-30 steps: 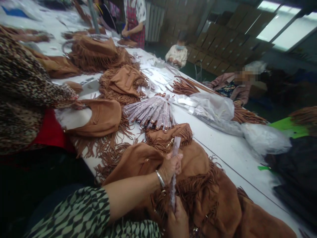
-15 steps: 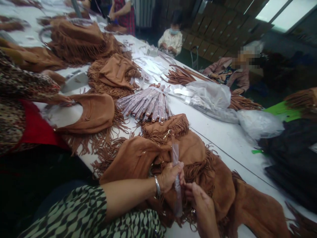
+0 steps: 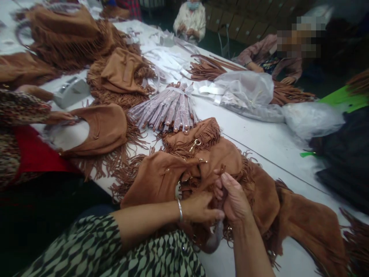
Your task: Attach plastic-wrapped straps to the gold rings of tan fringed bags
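My left hand, with a silver bangle at the wrist, is closed on a brown strap partly wrapped in clear plastic. My right hand pinches the same strap near its upper end, which sticks up above the fingertips. The two hands are side by side over a pile of brown suede bags. A fringed bag lies left of them, and another bag lies to the right. Above the hands, a gold ring clasp rests on a fringed piece.
A fan of plastic-wrapped straps lies on the white table. Clear plastic bags sit beyond. At the left, another person's hand holds a bag. Two more people are across the table.
My right hand has moved up to the strap's upper end, while my left hand has gone lower on it. The strap no longer hangs straight; its lower part bends. The view has shifted.
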`<state>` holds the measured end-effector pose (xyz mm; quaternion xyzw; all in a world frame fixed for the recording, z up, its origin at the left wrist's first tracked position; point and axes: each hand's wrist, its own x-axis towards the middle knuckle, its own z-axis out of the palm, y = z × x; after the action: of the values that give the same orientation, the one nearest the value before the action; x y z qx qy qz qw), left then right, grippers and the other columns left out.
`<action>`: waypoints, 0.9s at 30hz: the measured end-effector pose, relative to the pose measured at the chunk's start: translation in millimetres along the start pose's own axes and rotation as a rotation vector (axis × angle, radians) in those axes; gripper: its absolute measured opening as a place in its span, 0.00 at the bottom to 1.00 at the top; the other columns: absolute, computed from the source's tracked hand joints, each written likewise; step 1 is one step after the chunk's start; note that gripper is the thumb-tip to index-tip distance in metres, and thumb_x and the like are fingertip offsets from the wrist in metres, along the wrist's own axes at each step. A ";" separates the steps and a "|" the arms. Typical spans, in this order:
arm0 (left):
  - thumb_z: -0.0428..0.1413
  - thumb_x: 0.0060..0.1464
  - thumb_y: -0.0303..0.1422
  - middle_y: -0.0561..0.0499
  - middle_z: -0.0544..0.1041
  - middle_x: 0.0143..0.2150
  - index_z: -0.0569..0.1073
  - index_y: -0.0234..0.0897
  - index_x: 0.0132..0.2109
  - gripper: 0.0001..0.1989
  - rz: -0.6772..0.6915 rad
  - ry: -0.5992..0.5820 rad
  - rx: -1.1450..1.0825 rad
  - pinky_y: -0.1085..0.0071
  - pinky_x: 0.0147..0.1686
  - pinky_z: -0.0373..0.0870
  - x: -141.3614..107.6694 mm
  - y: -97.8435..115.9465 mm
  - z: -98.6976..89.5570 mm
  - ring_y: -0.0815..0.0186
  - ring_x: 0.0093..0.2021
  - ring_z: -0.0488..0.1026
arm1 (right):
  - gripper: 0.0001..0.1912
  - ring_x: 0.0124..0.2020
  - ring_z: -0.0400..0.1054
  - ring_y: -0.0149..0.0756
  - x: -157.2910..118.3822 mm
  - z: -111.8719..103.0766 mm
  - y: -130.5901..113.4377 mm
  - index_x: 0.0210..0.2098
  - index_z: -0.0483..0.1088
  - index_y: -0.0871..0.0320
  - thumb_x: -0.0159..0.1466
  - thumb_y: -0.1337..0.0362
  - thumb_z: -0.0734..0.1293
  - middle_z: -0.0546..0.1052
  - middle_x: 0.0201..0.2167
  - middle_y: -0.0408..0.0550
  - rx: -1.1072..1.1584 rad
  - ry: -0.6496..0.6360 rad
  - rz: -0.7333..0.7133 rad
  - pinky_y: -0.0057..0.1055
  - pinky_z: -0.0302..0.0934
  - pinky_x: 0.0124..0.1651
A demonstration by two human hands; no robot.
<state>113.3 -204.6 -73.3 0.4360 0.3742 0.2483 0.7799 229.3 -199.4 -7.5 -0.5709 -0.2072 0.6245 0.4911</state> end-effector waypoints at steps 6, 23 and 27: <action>0.59 0.47 0.33 0.46 0.69 0.39 0.69 0.39 0.35 0.07 0.277 0.350 0.692 0.61 0.56 0.52 45.7 37.7 -67.1 0.54 0.51 0.61 | 0.18 0.14 0.56 0.21 3.0 -21.3 17.0 0.27 0.62 0.58 0.51 0.56 0.74 0.67 0.18 0.36 -0.051 0.081 0.084 0.17 0.47 0.15; 0.63 0.43 0.35 0.57 0.68 0.26 0.68 0.38 0.36 0.14 0.226 -0.032 0.701 0.76 0.26 0.54 57.5 54.0 -109.7 0.70 0.25 0.61 | 0.21 0.12 0.60 0.23 9.4 -11.3 21.7 0.28 0.67 0.60 0.50 0.49 0.73 0.71 0.17 0.40 -0.154 -0.005 0.171 0.18 0.50 0.13; 0.63 0.45 0.37 0.54 0.70 0.28 0.70 0.39 0.37 0.13 0.362 0.008 0.732 0.74 0.32 0.58 36.5 44.5 -106.5 0.67 0.30 0.65 | 0.22 0.11 0.56 0.21 13.2 2.0 23.1 0.28 0.70 0.62 0.53 0.47 0.70 0.70 0.15 0.41 -0.215 -0.017 0.126 0.18 0.46 0.13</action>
<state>47.1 -103.8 -84.3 0.7425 0.3582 0.2337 0.5155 220.5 -197.6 -32.7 -0.6268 -0.2408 0.6332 0.3850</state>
